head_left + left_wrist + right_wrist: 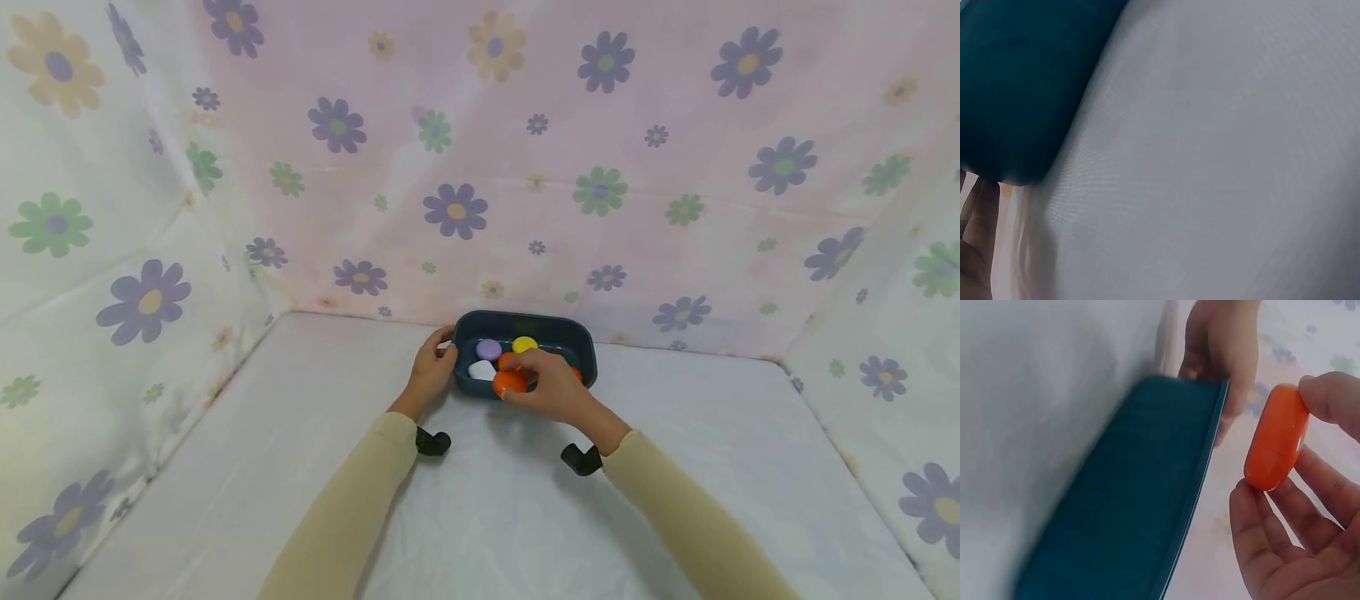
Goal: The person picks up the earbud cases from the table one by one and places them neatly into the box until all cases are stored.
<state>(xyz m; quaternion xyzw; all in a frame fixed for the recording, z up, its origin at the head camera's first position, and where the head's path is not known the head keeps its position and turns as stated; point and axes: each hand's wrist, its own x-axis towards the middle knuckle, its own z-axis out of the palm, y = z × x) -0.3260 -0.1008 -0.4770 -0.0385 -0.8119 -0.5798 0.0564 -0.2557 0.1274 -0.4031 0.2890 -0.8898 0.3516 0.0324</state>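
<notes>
Currently, a glossy orange rounded disc (1277, 437) was pinched between thumb and fingertips in the right grip (551, 388), above the near side of a dark teal rounded-rectangular container (562, 332) on the white-covered worktop (487, 508). The container's left end was touched by the left grip (433, 367); its degree of closure could not be determined. Lilac (488, 349), yellow (525, 343) and white (481, 370) rounded pieces were contained inside.
</notes>
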